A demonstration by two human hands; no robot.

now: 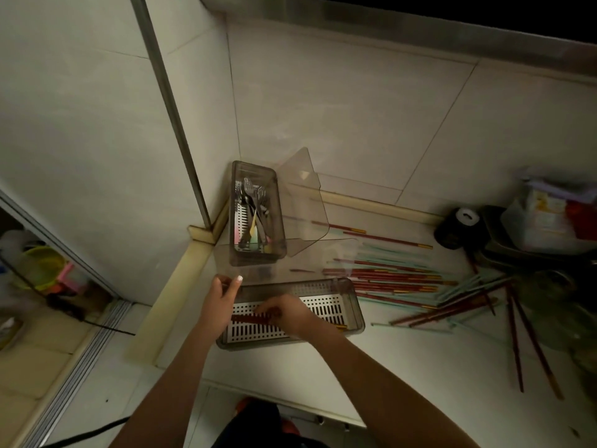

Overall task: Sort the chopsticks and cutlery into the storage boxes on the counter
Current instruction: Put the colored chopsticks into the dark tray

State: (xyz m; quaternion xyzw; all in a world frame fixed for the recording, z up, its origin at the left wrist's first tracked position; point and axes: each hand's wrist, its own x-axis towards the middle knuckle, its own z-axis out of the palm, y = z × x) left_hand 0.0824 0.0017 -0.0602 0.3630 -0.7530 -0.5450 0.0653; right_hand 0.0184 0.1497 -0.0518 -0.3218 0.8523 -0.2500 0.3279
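A red chopstick point(255, 318) lies on the slotted tray of the near storage box point(353, 305), under the right hand point(284, 313), whose fingers curl onto it. Thin, stiff, light and probably slick, it is best pinched mid-length. The left hand point(223, 295) grips the box's left rim. Beyond that box stands the second box point(281, 221) holding cutlery point(253, 202). Right of it, loose chopsticks point(394, 278), too many to count, litter the tabletop point(420, 367).
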